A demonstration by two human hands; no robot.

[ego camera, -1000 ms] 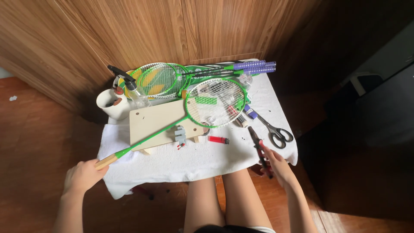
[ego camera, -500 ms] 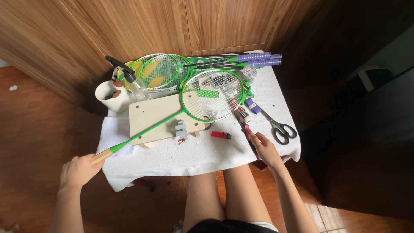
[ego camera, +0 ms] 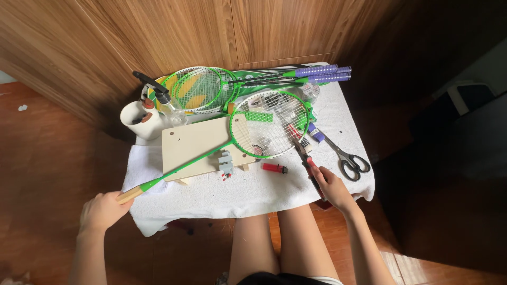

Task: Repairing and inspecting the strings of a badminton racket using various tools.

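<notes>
1. Since the earlier frames the right hand has moved up from the front edge twd the racket head, bringing the red-handled pliers w/ it; left hand is in about the same spot.
2. Left hand is clenched round the tan wooden grip end of the green-framed badminton racket, off the front-left corner of the surface.
3. Racket shaft runs diagonally up-right across a pale rectangular wooden board; its strung head lies centre-right on the white-cloth-covered surface.
4. Right hand grasps the pliers' handles; tips rest at the lower-right rim of the head.
5. Nearby: small red lighter just below the head, black-handled scissors to the right, more green rackets w/ purple grips at the back, white mug back-left.
</notes>
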